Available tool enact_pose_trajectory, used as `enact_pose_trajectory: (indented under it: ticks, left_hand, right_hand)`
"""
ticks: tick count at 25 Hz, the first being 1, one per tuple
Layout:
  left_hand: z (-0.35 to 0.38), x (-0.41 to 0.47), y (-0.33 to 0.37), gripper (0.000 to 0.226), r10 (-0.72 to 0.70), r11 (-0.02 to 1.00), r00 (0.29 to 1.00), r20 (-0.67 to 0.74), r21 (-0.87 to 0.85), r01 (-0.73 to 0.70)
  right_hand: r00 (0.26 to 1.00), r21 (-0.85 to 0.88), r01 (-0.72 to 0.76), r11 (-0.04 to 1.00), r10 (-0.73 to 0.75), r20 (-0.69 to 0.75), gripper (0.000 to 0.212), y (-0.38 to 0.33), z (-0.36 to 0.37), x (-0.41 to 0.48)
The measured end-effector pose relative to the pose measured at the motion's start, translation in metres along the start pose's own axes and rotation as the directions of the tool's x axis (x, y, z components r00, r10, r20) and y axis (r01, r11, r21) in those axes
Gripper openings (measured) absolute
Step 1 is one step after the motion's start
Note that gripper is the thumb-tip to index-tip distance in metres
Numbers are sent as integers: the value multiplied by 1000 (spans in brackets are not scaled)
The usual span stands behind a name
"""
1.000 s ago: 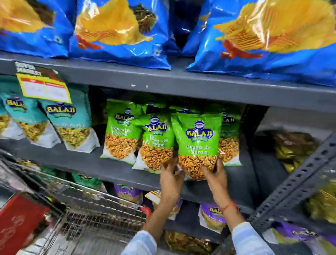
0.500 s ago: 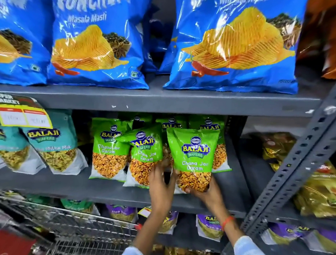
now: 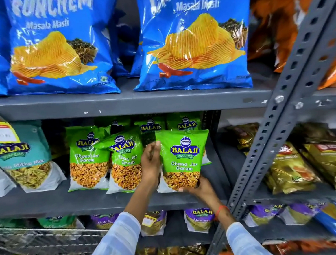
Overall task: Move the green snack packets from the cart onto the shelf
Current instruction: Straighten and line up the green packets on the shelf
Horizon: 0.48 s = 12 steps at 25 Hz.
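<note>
Since half a second ago our left hand [image 3: 151, 162] has come off the neighbouring pack and now stands open, palm edge against the left side of the glossy green "Chana Jor Garam" foil packet [image 3: 182, 159], which sits more upright than before. Our right hand [image 3: 198, 185] cups the packet's bottom right corner, fingers closed on it from beneath. We hold the packet at the front of the grey metal middle shelf [image 3: 108, 201], its base apparently at the deck, just ahead of more green packets behind it.

To finish well, we judge that we should press the base flat, square the face forward, and let go only once it stands by itself, since slick foil may slide or tip.

Left of it, a second green packet [image 3: 125, 161] leans askew, nearly touching our left hand; a nudge could topple it. A third green packet [image 3: 87, 158] stands further left. The grey perforated steel upright [image 3: 288, 104] crosses near our right wrist, limiting room that side. The wire cart [image 3: 43, 242] shows blurred at lower left.
</note>
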State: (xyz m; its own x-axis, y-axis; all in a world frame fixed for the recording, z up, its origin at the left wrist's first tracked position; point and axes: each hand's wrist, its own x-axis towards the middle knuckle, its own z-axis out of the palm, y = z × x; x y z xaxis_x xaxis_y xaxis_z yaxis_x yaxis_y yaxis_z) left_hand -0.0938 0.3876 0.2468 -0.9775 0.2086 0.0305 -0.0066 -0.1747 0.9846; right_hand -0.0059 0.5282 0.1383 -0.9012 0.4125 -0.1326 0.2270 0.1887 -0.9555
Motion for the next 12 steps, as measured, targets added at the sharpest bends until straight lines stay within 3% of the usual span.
enact_pose_trajectory:
  ticks: [1, 3, 5, 7, 10, 12]
  left_hand:
    - [-2, -3, -6, 22, -51, 995, 994, 96, 87, 43]
    - [-6, -14, -30, 62, -175, 933, 935, 308, 354, 58]
    - [-4, -19, -58, 79, -165, 911, 897, 409, 411, -21]
    - [8, -13, -77, 79, -132, 934, 901, 414, 357, -27]
    - [27, -3, -88, 80, -132, 945, 923, 360, 326, 8]
    - [36, -1, -96, 82, -109, 952, 935, 338, 306, 0]
  right_hand:
    - [1000, 12, 2, 1000, -2, -15, 57, -2, -4, 1]
    - [999, 67, 28, 997, -27, -21, 56, -7, -14, 3]
    - [998, 85, 58, 995, -55, -39, 63, -10, -23, 6]
    - [993, 102, 73, 992, -62, -100, 68, -16, -30, 9]
    - [961, 93, 76, 993, -48, -271, 59, -24, -34, 19]
    - [953, 93, 67, 993, -36, -300, 60, -27, -35, 27]
